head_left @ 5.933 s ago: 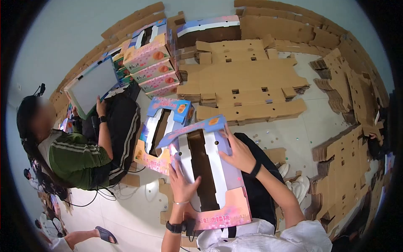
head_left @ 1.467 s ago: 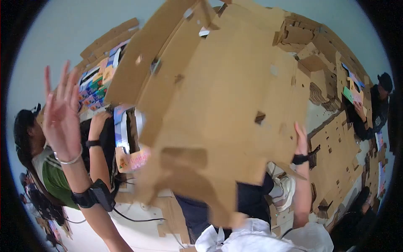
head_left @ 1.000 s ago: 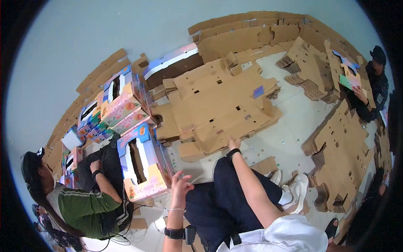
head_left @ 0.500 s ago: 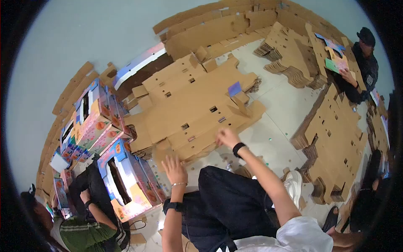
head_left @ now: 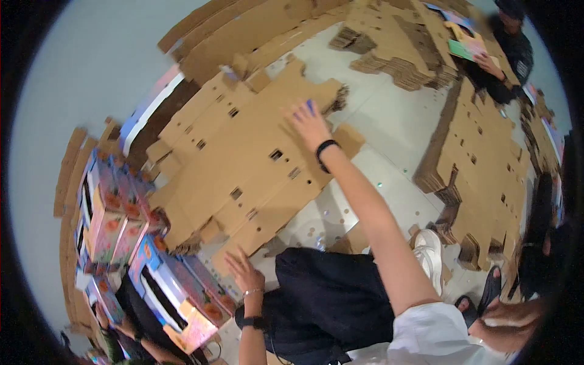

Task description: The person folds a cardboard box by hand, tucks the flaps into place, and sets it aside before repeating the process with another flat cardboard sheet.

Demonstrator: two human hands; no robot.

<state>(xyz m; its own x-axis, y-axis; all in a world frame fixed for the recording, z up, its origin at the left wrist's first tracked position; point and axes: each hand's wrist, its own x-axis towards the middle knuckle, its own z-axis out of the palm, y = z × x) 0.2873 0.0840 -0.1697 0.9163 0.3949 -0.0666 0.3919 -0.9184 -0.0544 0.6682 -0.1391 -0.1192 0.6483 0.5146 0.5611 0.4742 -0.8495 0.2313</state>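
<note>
A large flat sheet of brown cardboard [head_left: 243,146] with cut slots and folded flaps lies on a stack in front of me. My right hand [head_left: 309,126] reaches over its far right part, fingers apart and slightly blurred. A small purple patch [head_left: 311,107] shows at those fingertips, partly covered by them. My left hand [head_left: 245,274] is by the near left corner of the sheet, its fingers spread close to the cardboard edge and nothing in them.
Printed fruit boxes [head_left: 176,292] stand at my left, near a seated person's arm. Stacked cardboard blanks [head_left: 480,164] lie to the right. Behind them a person [head_left: 511,55] handles a printed piece. Small round scraps [head_left: 322,222] dot the floor.
My right hand has moved forward from the near edge to the far right part of the sheet, its fingers opening out. The view has shifted, and my left hand stays near the corner.
</note>
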